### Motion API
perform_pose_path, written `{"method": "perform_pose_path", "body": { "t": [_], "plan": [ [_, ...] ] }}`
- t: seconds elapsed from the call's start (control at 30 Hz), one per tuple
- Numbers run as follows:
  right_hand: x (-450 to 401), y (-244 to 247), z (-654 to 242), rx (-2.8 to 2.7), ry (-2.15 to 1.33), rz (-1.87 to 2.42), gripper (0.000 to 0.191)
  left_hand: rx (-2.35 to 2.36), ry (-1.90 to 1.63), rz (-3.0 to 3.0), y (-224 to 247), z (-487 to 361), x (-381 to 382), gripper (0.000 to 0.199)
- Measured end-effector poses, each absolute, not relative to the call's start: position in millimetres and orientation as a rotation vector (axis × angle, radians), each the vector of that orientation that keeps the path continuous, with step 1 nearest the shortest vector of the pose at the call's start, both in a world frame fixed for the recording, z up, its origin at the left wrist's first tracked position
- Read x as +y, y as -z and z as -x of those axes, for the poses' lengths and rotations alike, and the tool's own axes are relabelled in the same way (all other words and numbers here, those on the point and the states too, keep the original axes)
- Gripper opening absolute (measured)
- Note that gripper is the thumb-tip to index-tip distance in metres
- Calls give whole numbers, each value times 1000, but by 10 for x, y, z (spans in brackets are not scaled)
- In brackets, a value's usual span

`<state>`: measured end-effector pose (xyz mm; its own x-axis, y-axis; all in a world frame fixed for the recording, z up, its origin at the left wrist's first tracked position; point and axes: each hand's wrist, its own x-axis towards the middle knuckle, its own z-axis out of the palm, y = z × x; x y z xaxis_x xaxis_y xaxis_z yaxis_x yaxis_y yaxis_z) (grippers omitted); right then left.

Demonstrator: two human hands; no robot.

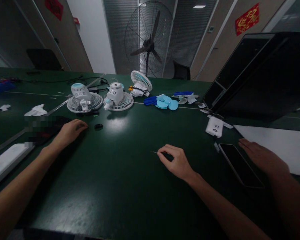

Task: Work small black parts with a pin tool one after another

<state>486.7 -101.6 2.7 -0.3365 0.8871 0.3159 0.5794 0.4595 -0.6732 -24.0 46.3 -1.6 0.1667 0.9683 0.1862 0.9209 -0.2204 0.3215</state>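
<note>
My right hand (pixel 174 160) is over the middle of the table, fingers pinched around what looks like a small screwdriver (pixel 153 152). Only its thin metal shaft juts out to the left; the rest is mostly hidden by the fingers. On the left, my left hand (pixel 71 131) rests low at the tabletop with its fingers curled together; whatever they hold, if anything, is hidden. A small black part (pixel 98 126) lies just right of those fingertips. Beyond are two white fan heads, one on the left (pixel 83 99) and one beside it (pixel 117 96), both grille down.
A third white fan (pixel 141 81) stands farther back, near light-blue fan blades (pixel 167 102) and blue gloves (pixel 150 100). Another person's hand (pixel 265 155) is at the right beside a phone (pixel 240 165). A white power bank (pixel 214 126) and a large black screen (pixel 260 76) stand there too.
</note>
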Motion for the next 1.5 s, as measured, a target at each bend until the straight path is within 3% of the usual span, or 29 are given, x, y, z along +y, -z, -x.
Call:
{"method": "perform_pose_path", "body": {
  "t": [0.17,0.33,0.77,1.5],
  "plan": [
    [-1022,-28,-4857,-2051,-578,1216,14,1855,-846,-1987,-60,-48,392,43],
    [-1030,-49,-4848,-2050,-571,1219,15,1798,-1033,-1775,-160,-354,322,49],
    [-1033,-59,-4847,-2059,-596,1212,14,1881,-1103,-1820,-98,-419,263,50],
    [-1032,-55,-4858,-2068,-636,1209,16,1987,-920,-1888,-65,-436,287,51]
  ]
}}
